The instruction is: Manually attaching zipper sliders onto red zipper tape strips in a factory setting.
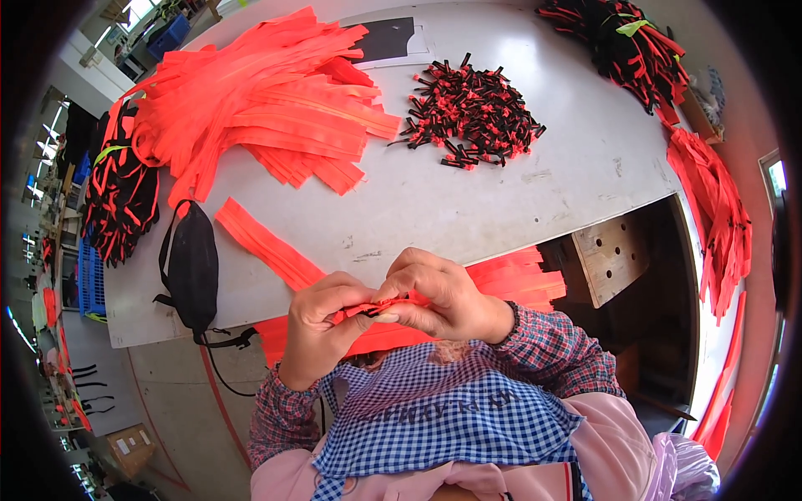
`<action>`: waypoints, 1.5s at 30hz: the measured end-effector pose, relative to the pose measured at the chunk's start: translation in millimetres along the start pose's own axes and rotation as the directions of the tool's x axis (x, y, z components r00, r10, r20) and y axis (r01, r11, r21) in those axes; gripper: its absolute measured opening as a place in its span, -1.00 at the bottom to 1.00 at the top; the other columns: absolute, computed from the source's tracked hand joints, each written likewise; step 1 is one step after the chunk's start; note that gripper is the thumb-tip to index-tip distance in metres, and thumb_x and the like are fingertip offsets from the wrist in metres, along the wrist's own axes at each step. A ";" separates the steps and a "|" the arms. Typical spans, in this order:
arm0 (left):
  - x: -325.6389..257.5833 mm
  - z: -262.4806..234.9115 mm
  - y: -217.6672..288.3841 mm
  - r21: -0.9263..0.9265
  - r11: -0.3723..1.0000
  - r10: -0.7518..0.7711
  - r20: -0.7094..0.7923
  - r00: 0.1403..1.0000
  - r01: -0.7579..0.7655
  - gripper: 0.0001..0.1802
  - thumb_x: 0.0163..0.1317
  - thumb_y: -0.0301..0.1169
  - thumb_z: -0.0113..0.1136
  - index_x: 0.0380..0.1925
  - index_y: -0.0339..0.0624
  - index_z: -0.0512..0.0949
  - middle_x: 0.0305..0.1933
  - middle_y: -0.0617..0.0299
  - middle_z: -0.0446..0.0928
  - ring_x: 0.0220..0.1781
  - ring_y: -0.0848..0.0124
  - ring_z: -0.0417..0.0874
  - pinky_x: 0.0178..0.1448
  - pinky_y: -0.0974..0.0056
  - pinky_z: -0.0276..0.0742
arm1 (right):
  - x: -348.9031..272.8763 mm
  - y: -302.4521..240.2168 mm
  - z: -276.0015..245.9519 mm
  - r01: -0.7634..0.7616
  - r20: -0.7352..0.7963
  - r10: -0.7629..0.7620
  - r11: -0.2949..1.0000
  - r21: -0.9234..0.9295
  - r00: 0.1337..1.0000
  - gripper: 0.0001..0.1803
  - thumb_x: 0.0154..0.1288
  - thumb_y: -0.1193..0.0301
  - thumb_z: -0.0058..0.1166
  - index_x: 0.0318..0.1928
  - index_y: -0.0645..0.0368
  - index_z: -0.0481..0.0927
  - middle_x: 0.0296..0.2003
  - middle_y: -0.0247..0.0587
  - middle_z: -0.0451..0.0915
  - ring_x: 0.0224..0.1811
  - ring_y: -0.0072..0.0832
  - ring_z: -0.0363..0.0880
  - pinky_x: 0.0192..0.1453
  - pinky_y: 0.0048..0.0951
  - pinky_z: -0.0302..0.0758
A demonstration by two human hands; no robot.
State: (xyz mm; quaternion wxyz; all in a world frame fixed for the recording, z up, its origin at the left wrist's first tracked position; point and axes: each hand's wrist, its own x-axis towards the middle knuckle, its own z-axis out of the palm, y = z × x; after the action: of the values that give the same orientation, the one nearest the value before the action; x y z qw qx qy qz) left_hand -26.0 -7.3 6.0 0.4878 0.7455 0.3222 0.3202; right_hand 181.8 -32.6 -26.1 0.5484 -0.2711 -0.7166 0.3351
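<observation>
Both my hands meet near the table's front edge, pinching the end of an orange-red zipper strip (271, 246). My left hand (322, 330) is closed on the strip from the left, thumb and fingers pressed together. From the right, my right hand (439, 296) pinches the same end, where a small dark piece shows between the fingertips; its kind is mostly hidden. The rest of the strip runs away to the far left over the tabletop. More orange-red strips (518, 280) lie across my lap under my hands.
On the white table (468, 213) lie a large heap of orange-red zipper strips (251, 100), a pile of small black-and-red zipper pulls (472, 113) and a black pouch with a strap (194, 267). Black-and-red bundles (622, 54) sit at the far right. A dark open compartment (643, 326) is below the edge.
</observation>
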 end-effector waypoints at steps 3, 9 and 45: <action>-1.0 0.1 1.5 0.028 1.000 -0.006 -0.012 1.000 0.006 -0.82 0.07 -0.65 0.37 -0.28 -0.33 0.68 -0.32 0.19 0.61 -0.31 0.44 0.63 -0.25 0.38 0.51 | -0.5 -1.7 -1.2 -0.040 0.023 0.040 0.999 0.020 0.999 -0.82 0.29 0.42 0.29 -0.15 0.20 0.61 -0.31 -0.17 0.51 -0.28 -0.28 0.55 -0.21 -0.35 0.51; -1.4 0.8 4.3 -0.011 1.000 -0.006 -0.021 1.000 0.005 -0.81 0.07 -0.67 0.36 -0.27 -0.33 0.68 -0.32 0.20 0.60 -0.31 0.46 0.61 -0.25 0.40 0.50 | 1.6 -3.7 -0.6 -0.036 0.043 0.034 0.998 0.042 0.998 -0.82 0.28 0.45 0.29 -0.15 0.20 0.60 -0.31 -0.16 0.50 -0.28 -0.27 0.54 -0.22 -0.36 0.50; 10.3 6.4 -11.5 -0.140 0.982 -0.111 0.090 0.990 0.123 -0.75 0.27 -0.38 0.37 -0.14 -0.29 0.63 -0.24 0.21 0.67 -0.18 0.54 0.63 -0.06 0.37 0.54 | 6.6 2.0 28.1 -0.319 -0.287 0.521 0.784 0.532 0.804 -0.84 0.53 0.37 0.04 -0.22 0.17 0.48 -0.34 -0.52 0.48 -0.29 -0.81 0.42 -0.22 -0.64 0.45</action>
State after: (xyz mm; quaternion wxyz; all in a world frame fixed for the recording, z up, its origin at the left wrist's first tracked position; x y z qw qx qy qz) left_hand -16.8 1.2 -5.0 0.5716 0.7000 0.3212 0.2829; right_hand 153.0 -31.6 -28.5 0.6456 -0.3557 -0.4006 0.5443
